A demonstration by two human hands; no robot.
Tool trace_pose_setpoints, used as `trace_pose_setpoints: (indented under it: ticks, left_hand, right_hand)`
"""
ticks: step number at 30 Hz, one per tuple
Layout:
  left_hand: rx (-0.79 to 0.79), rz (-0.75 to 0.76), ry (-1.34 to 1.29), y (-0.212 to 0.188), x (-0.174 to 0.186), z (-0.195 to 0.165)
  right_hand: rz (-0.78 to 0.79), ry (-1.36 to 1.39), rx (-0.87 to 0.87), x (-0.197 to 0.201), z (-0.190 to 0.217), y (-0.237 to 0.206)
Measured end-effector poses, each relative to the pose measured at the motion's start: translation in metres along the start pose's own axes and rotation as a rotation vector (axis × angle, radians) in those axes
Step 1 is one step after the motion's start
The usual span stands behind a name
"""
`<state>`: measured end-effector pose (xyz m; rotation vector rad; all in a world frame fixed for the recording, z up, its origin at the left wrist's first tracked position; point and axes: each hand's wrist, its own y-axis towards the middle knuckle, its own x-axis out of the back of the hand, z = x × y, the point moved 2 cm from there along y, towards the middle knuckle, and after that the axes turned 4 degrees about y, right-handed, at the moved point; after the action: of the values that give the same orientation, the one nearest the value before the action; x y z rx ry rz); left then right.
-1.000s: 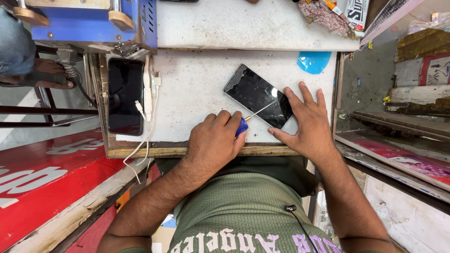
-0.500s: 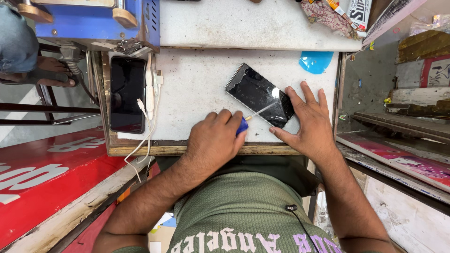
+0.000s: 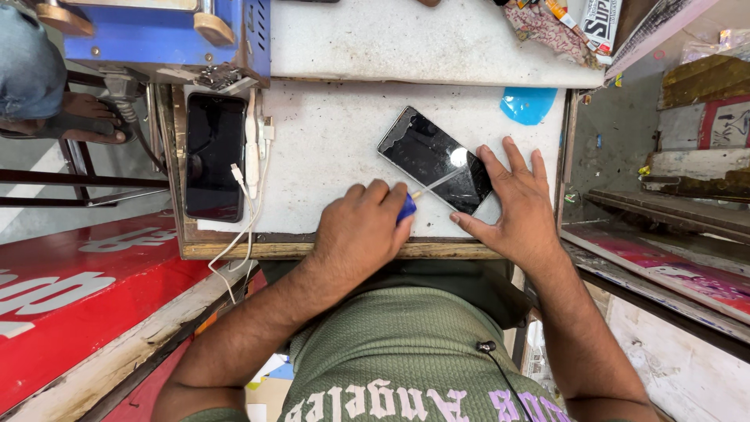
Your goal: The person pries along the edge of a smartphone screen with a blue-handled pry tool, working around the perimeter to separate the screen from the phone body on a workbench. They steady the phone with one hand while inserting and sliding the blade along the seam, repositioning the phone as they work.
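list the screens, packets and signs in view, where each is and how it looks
Phone screen: bench centre, tilted, dark glossy rectangle, under the right hand.
Second phone: bench left edge, upright black rectangle.
Printed packets: top right, crumpled, multicoloured.
Red sign board: lower left, red with white shapes.

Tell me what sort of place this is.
Probably a small phone repair stall. A black glass smartphone lies on a worn white worktop, steadied by the right hand, while the left hand works a blue-handled thin tool on it. A second dark phone lies beside white charging cables.
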<state>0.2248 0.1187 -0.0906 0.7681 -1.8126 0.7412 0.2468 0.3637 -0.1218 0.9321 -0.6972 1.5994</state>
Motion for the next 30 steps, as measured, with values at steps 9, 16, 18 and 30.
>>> trace_pose_setpoints:
  ticks: [9,16,18,30]
  left_hand:
    - [-0.015,-0.090,-0.010,0.0029,0.0040,-0.0027]
    - [-0.017,-0.036,0.001,0.0043,-0.0001,-0.0035]
    - [-0.029,-0.031,-0.005,0.0043,-0.0011,-0.0032]
    - [0.007,-0.095,-0.007,0.0032,0.0035,-0.0036]
  right_hand:
    - [-0.002,0.008,-0.002,0.0011,0.0001,-0.0007]
    - [0.019,-0.022,-0.009,-0.0011,-0.0011,0.0000]
    - [0.030,-0.017,-0.009,-0.0008,-0.0012,-0.0006]
    - [0.003,0.007,-0.011,0.0008,0.0007,-0.0006]
